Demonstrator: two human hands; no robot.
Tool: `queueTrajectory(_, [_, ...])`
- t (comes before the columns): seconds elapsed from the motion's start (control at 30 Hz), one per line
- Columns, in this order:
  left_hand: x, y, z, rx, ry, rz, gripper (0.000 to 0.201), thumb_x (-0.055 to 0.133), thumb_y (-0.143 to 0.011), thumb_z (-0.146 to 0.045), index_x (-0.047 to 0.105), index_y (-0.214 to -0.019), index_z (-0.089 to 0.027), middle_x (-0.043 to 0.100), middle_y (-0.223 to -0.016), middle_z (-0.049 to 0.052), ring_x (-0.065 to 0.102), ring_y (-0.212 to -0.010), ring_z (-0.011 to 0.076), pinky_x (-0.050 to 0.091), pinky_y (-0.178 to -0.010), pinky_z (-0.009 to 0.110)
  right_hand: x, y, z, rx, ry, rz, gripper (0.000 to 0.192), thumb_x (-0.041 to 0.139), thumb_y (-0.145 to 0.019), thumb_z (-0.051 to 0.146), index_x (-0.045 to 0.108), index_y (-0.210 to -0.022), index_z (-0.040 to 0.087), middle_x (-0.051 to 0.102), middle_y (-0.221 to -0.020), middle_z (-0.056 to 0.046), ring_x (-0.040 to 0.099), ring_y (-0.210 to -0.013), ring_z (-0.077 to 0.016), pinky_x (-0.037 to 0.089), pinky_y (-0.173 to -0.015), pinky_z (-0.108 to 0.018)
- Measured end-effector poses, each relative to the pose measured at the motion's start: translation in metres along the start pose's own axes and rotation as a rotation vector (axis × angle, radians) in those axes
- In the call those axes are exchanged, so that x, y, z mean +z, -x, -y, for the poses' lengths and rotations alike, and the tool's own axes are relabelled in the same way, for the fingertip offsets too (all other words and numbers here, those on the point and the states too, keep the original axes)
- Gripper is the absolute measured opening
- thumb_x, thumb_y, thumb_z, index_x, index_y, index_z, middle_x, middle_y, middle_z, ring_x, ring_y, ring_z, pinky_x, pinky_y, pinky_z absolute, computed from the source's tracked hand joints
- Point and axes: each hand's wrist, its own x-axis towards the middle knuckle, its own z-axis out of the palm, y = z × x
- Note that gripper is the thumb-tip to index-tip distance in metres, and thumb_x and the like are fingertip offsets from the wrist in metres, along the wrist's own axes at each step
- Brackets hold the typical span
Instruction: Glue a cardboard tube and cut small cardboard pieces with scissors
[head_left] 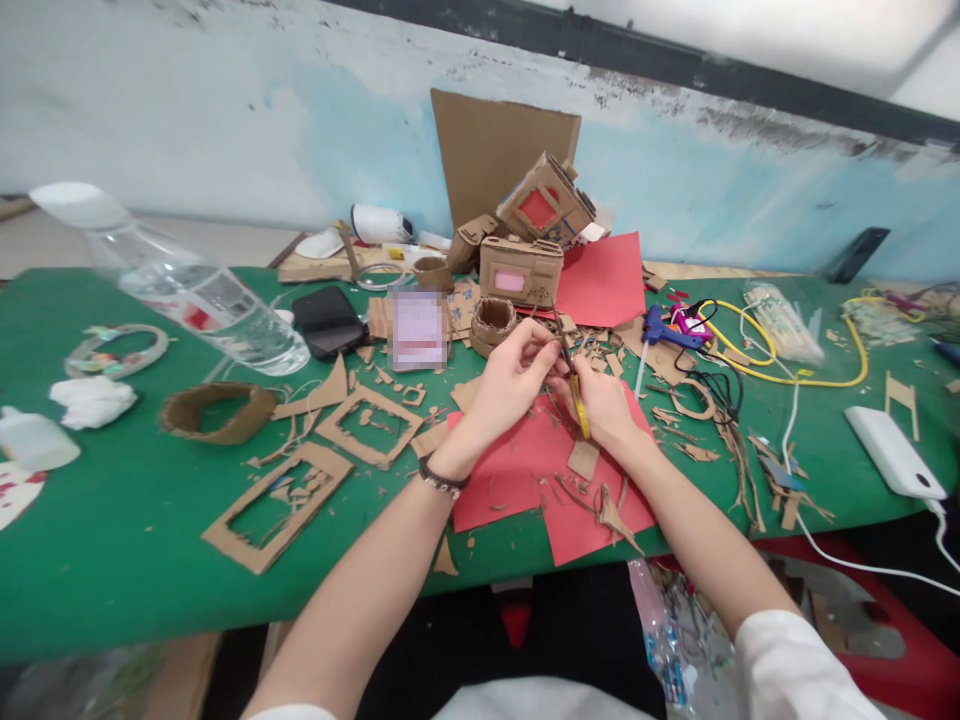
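Observation:
My right hand [602,405] is closed round the yellow handle of a pair of scissors [577,403], whose dark blades point up and away from me. Close beside it, my left hand [517,372] is closed with thumb and fingers pinched near the blades. Whatever it pinches is too small and hidden to make out. Both hands are above red paper sheets [491,490] scattered with cardboard scraps [615,515]. Just beyond the left hand sits a small cardboard ring [493,325]. Behind that stands a cardboard camera model [523,272] with a pink panel.
At the left, a water bottle [202,300] stands by a black phone [328,320]. Cardboard frames [259,545] and a wide cardboard ring [217,412] lie nearer. A blue glue gun [664,330], yellow cable [825,380] and white power bank [892,452] are at the right.

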Motion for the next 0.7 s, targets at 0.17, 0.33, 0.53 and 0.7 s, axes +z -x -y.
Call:
queueTrajectory(0.17, [-0.002, 0.001, -0.003, -0.007, -0.040, 0.017, 0.025, 0.068, -0.106, -0.046, 0.057, -0.099, -0.024, 0.075, -0.085, 0.001, 0.076, -0.082, 0.0182, 0.065, -0.076, 0.031, -0.008, 0.002, 0.001, -0.004, 0.110, 0.015, 0.040, 0.044, -0.116, 0.052, 0.064, -0.129, 0.020, 0.086, -0.103, -0.016, 0.081, -0.092, -0.0343, 0.038, -0.070, -0.034])
queueTrajectory(0.33, [-0.017, 0.000, -0.012, 0.018, -0.250, 0.062, 0.016, 0.066, -0.106, -0.038, 0.064, -0.101, -0.023, 0.075, -0.085, 0.001, 0.074, -0.083, 0.0192, 0.061, -0.080, 0.032, -0.013, 0.000, -0.009, -0.059, 0.165, -0.026, 0.048, 0.045, -0.116, 0.059, 0.068, -0.128, 0.019, 0.086, -0.101, -0.018, 0.081, -0.099, -0.0365, 0.038, -0.074, -0.035])
queueTrajectory(0.53, [-0.023, -0.001, -0.014, 0.002, -0.241, 0.085, 0.015, 0.062, -0.107, -0.036, 0.067, -0.104, -0.022, 0.077, -0.089, 0.002, 0.076, -0.086, 0.0202, 0.059, -0.083, 0.033, -0.016, -0.001, -0.014, -0.118, 0.036, -0.064, 0.056, 0.045, -0.113, 0.071, 0.066, -0.126, 0.020, 0.085, -0.102, -0.013, 0.079, -0.101, -0.0333, 0.036, -0.074, -0.033])
queueTrajectory(0.7, [-0.021, 0.000, -0.012, 0.021, -0.292, 0.097, 0.014, 0.060, -0.107, -0.033, 0.068, -0.107, -0.022, 0.079, -0.092, 0.004, 0.076, -0.088, 0.0208, 0.060, -0.085, 0.034, -0.014, -0.001, -0.012, -0.118, 0.080, -0.046, 0.054, 0.045, -0.114, 0.068, 0.066, -0.125, 0.019, 0.085, -0.104, -0.016, 0.079, -0.102, -0.0347, 0.036, -0.075, -0.034])
